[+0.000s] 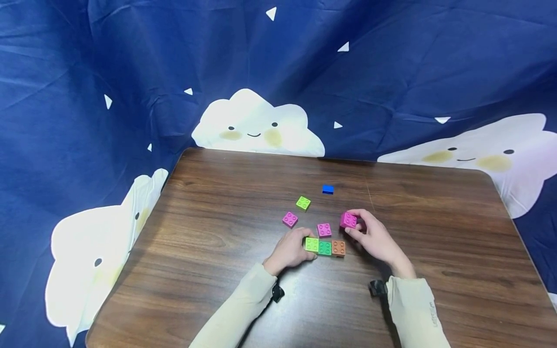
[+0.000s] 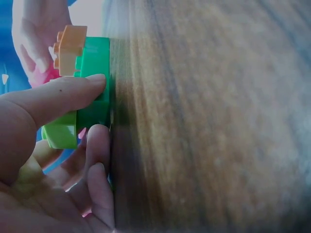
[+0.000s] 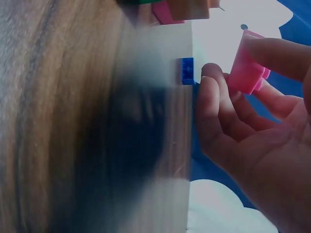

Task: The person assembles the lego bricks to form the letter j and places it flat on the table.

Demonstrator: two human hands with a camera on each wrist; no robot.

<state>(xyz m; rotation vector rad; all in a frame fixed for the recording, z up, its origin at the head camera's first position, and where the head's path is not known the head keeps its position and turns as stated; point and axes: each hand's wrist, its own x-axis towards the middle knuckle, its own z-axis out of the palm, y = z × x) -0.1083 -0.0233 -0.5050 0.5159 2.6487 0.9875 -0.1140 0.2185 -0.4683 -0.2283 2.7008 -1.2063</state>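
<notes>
My left hand [image 1: 292, 249] grips the left end of a small build of toy bricks on the table. In the left wrist view, a green brick [image 2: 95, 58] forms its base, with an orange brick [image 2: 74, 48] and a lime brick [image 2: 62, 131] on top, apart from each other. The thumb presses on the green brick's side. My right hand [image 1: 376, 239] pinches a pink brick [image 3: 249, 65] between thumb and fingers, raised above the table to the right of the build. Another pink brick [image 1: 324, 230] lies just behind the build.
Further back on the brown table [image 1: 217, 193] lie a loose pink brick [image 1: 290, 219], a lime brick [image 1: 303, 203] and a blue brick [image 1: 328, 189]. A blue curtain [image 1: 261, 58] with white clouds hangs behind the table's far edge.
</notes>
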